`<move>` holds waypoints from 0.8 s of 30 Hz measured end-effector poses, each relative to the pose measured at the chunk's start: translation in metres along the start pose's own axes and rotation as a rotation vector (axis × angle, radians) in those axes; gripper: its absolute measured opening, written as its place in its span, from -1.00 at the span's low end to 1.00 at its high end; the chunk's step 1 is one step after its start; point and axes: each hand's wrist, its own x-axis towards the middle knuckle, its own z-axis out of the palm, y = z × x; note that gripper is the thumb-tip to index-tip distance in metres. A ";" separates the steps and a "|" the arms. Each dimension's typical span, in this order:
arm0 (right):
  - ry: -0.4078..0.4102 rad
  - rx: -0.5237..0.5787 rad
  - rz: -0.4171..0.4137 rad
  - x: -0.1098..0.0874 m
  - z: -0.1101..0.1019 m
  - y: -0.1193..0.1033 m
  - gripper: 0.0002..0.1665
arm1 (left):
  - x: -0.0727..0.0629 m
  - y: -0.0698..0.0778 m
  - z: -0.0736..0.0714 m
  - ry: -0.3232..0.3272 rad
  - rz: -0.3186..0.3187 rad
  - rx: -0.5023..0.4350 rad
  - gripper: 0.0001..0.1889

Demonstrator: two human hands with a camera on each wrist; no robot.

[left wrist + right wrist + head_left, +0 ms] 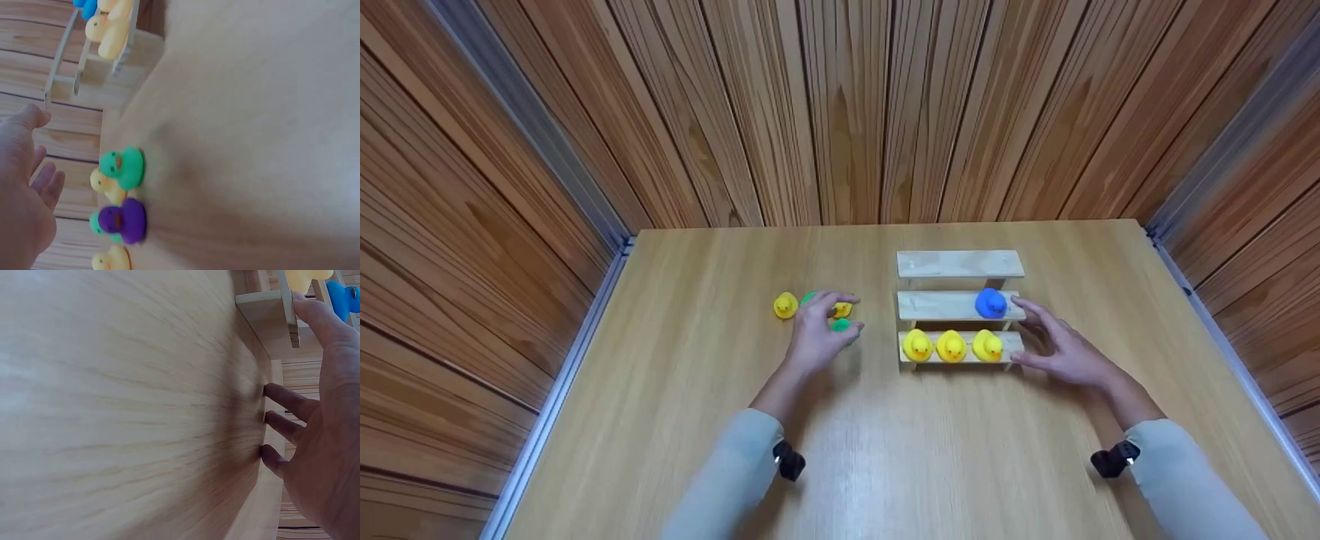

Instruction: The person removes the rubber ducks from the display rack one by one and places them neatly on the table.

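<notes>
Totalling nine toy ducks (952,346): five yellow, two green, one purple, one blue. Form: rounded, single-coloured bodies, small heads, dark eyes; beaks orange on the front yellow trio. Placement: three yellow in a row on the lowest tier of one pale wooden three-tier rack (960,264); one blue duck (991,304) on the middle tier, toward its right end; five on the table (885,450), left of the rack: two yellow, two green, one purple duck (126,221). Hands, two: left hand (819,334) above the loose five, fingers parted, holding nothing; right hand (1069,352) extended, thumb touching the lowest tier's right end.
</notes>
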 end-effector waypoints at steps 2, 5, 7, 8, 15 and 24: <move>0.001 0.001 -0.001 0.000 -0.001 0.000 0.18 | 0.003 0.005 0.005 -0.019 -0.002 0.019 -0.60; 0.003 -0.001 -0.004 0.000 -0.001 -0.001 0.18 | 0.006 0.013 0.014 -0.042 0.010 0.041 -0.57; 0.004 -0.004 -0.006 0.000 0.000 0.000 0.18 | 0.005 0.032 0.017 -0.056 0.000 0.064 -0.57; 0.005 -0.006 -0.002 0.000 0.001 0.000 0.18 | 0.006 0.034 0.020 -0.062 0.003 0.065 -0.56; -0.006 -0.004 0.009 0.000 0.003 0.000 0.20 | 0.012 0.050 0.041 -0.095 0.012 0.072 -0.56; 0.007 -0.007 -0.009 0.001 0.001 -0.001 0.20 | 0.024 0.072 0.059 -0.128 0.061 0.104 -0.56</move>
